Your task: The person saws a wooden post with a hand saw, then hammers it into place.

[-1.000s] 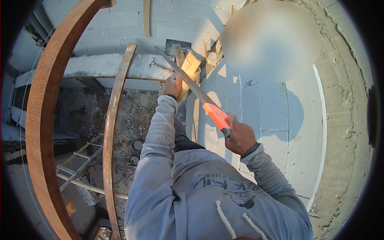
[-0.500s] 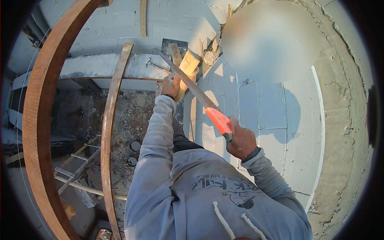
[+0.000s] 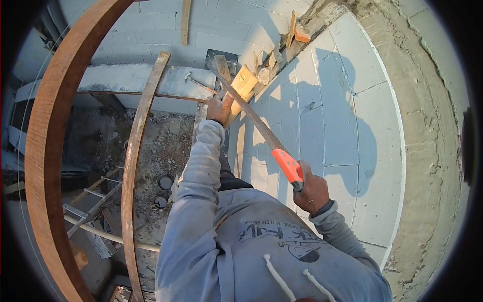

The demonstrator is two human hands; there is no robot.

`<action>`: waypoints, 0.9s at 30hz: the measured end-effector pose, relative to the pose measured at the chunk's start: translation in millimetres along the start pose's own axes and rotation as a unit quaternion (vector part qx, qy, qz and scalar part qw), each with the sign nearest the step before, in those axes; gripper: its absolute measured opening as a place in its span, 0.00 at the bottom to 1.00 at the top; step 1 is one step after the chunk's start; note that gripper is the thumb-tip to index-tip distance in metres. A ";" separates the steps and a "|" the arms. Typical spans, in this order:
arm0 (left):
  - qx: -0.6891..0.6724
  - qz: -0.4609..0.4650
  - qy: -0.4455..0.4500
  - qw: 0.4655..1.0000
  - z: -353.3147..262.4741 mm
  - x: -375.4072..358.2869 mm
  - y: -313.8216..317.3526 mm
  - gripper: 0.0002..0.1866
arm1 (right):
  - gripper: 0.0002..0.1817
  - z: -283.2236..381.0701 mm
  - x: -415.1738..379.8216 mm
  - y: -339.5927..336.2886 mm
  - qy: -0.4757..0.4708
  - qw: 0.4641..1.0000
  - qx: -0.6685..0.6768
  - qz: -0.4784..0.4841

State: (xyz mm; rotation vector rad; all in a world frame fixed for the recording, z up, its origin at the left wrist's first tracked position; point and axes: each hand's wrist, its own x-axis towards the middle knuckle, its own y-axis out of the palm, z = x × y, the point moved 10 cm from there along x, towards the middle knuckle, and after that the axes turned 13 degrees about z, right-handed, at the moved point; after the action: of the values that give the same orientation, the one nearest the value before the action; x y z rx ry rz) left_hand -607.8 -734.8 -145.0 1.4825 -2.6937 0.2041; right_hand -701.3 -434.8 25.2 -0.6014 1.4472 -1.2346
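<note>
Your right grip (image 3: 312, 190) is clamped on the saw (image 3: 255, 120) by its orange handle (image 3: 287, 165); blade (image 3: 264, 131) reaches ahead, over the timber (image 3: 245, 79). Left grip (image 3: 220, 107) clasps timber beside the blade. Saw's likely light, springy: hold handle. Timber's probably stiff; clasp clear of teeth.

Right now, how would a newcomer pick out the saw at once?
Find the grey top at bottom centre; follow its sleeve to the right hand. The saw runs from that hand across the pale timber. Its orange-red handle and long, thin metal blade set it apart from that timber.
</note>
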 end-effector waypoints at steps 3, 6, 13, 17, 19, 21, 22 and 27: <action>0.022 0.013 -0.015 1.000 4.8 0.4 -3.5 0.33 | 0.27 9.5 28.0 -8.7 -0.017 1.000 0.001 -0.008; -0.006 0.017 -0.024 1.000 10.4 3.1 0.2 0.33 | 0.28 52.8 90.9 -27.8 -0.117 0.990 -0.023 -0.080; -0.022 0.005 -0.006 1.000 -1.2 -2.9 -2.1 0.33 | 0.33 -8.3 -4.6 2.8 -0.001 1.000 -0.006 -0.028; -0.013 -0.010 -0.030 0.999 -4.3 -10.1 -5.0 0.32 | 0.31 6.9 43.7 -7.3 0.001 0.999 -0.025 0.021; -0.033 -0.004 -0.006 0.999 -2.3 -4.1 0.8 0.32 | 0.27 54.5 87.7 -30.3 -0.094 0.993 -0.047 -0.047; -0.033 0.020 -0.007 0.999 0.2 -3.0 -0.5 0.33 | 0.27 55.6 94.9 -24.3 -0.085 0.994 -0.044 -0.054; -0.035 0.020 -0.008 0.999 0.8 -3.6 2.8 0.33 | 0.26 55.1 95.6 -24.7 -0.080 0.994 -0.049 -0.061; -0.041 0.012 -0.013 0.999 13.3 -2.2 2.4 0.34 | 0.29 -6.6 -3.1 5.6 -0.011 0.999 -0.011 -0.032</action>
State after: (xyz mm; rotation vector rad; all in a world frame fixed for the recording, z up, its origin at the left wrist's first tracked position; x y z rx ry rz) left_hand -608.5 -733.6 -158.6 1.4403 -2.7048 0.0748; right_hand -705.1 -427.8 20.5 -0.6787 1.4331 -1.2600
